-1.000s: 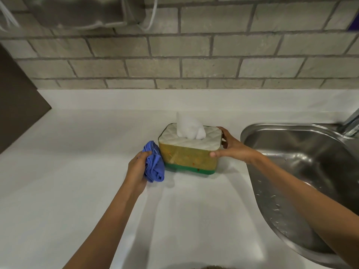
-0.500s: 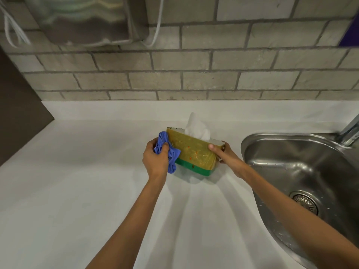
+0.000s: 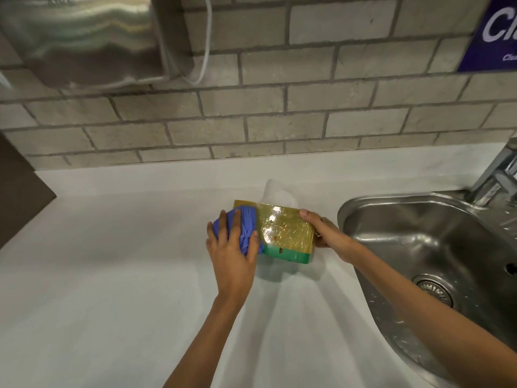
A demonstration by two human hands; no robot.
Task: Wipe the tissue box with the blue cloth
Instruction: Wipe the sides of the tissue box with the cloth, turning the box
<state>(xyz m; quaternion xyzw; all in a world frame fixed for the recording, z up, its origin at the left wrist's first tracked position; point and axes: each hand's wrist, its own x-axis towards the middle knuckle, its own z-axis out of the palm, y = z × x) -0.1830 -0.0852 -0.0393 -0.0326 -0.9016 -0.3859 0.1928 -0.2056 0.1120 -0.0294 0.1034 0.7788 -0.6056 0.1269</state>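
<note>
The tissue box (image 3: 285,231) is yellow-gold with a green base band and is tipped back, so its long side faces me. A white tissue (image 3: 275,191) sticks out behind its top edge. My left hand (image 3: 232,253) grips the bunched blue cloth (image 3: 246,228) and presses it against the box's left end. My right hand (image 3: 324,231) holds the box's right end, thumb on the upper corner. The box's quilted top and its far side are hidden.
A white counter (image 3: 112,275) runs under everything. A steel sink (image 3: 419,239) with a drain lies right of the box, a tap (image 3: 498,175) at its back. A brick wall stands behind, with a steel dispenser (image 3: 84,37) upper left and a purple sign (image 3: 495,32) upper right.
The box has been tipped back from standing flat. My left hand has brought the blue cloth from beside the box onto its left end. My view has moved closer.
</note>
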